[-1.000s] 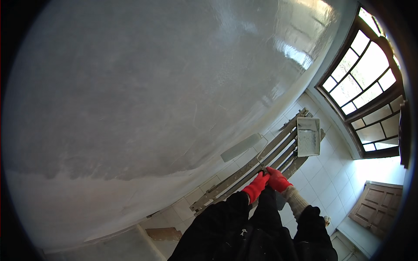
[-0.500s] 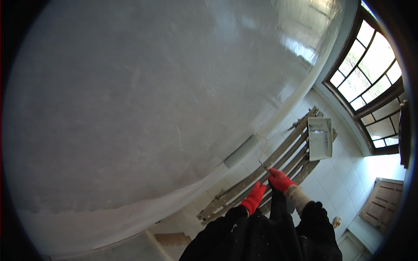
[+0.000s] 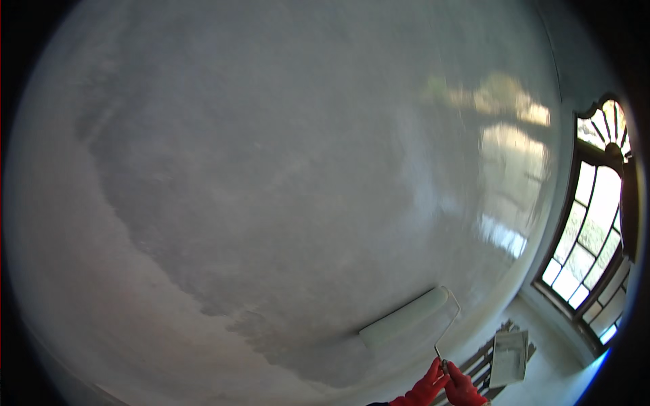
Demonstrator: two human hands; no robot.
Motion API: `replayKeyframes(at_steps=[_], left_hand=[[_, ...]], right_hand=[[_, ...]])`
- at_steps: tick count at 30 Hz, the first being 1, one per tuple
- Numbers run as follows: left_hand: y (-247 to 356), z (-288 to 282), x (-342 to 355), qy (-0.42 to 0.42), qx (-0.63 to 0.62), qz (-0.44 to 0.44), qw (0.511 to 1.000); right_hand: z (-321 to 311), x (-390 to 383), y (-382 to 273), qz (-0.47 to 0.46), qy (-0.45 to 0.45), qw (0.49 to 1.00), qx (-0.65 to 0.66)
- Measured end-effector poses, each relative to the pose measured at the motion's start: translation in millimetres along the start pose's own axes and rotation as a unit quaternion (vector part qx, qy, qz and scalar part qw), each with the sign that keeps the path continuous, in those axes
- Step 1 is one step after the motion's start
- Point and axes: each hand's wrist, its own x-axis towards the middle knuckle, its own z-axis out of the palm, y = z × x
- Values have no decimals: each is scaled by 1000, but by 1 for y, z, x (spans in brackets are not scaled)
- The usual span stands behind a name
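Observation:
A paint roller (image 3: 406, 317) with a long pale sleeve lies slantwise against the large grey wall (image 3: 271, 203). Its thin bent wire frame runs down to the handle at the lower edge. My left hand (image 3: 425, 388), in a red glove, is closed at the handle. Right beside it my right hand (image 3: 463, 390), gloved in red too, grips the same handle. Most of the handle is hidden by the gloves. The wall looks dark and shiny in the middle, with a ragged border to paler, matt areas at left and bottom.
Beyond my right hand, a pale paint tray (image 3: 509, 358) rests on a slatted wooden bench (image 3: 482, 365). A dark-framed window (image 3: 589, 223) with many panes is at the right, and its light reflects on the wall. Pale floor (image 3: 552, 358) shows by the tray.
The view has tilted up the wall. The roller, held low beside the bench before, is now higher against the wall. My left hand has come up to the handle next to the right.

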Motion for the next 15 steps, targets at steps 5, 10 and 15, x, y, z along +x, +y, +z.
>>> replayKeyframes(at_steps=[5, 10, 15], left_hand=[[157, 16, 10, -32, 50, 251, 966], [326, 19, 16, -55, 126, 312, 940], [437, 33, 12, -81, 102, 451, 883]], right_hand=[[-35, 57, -69, -37, 85, 996, 15], [-94, 142, -187, -41, 79, 996, 8], [-158, 230, -343, -146, 127, 979, -66]])
